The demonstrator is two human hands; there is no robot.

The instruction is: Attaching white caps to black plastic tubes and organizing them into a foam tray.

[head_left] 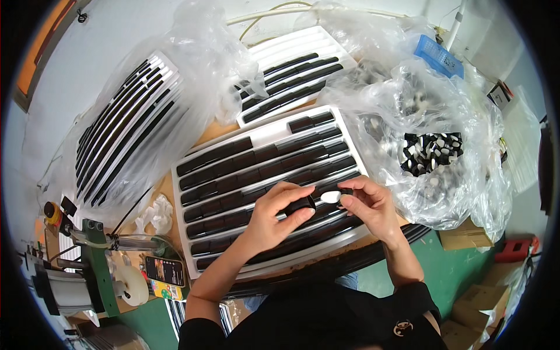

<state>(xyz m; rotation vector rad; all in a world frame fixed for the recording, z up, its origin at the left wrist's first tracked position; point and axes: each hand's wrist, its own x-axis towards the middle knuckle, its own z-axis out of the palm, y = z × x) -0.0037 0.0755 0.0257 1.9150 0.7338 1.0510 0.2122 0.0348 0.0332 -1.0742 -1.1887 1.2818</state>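
Observation:
Over the white tray [271, 137], my two hands face each other a short way apart. My left hand [269, 219] is closed around a short black tube [303, 204], its end turned toward the right. Between thumb and fingers, my right hand [374, 211] pinches a small black piece with a white oval tip [331, 197]; the tip points left at the tube. Rows of black tubes [224, 175] lie in the tray's grooves below. The far row has a gap where the white bottom shows. My hands and forearms hide part of the near rows.
Right of the tray, an open transparent bag [431, 201] holds many small black-and-white pieces [431, 153]. Behind stand a second tray [291, 49] and a plastic-wrapped tray [131, 116]. A machine [87, 268], a phone [164, 270] and crumpled tissue [156, 214] are at left. A blue basket [438, 56] sits far right.

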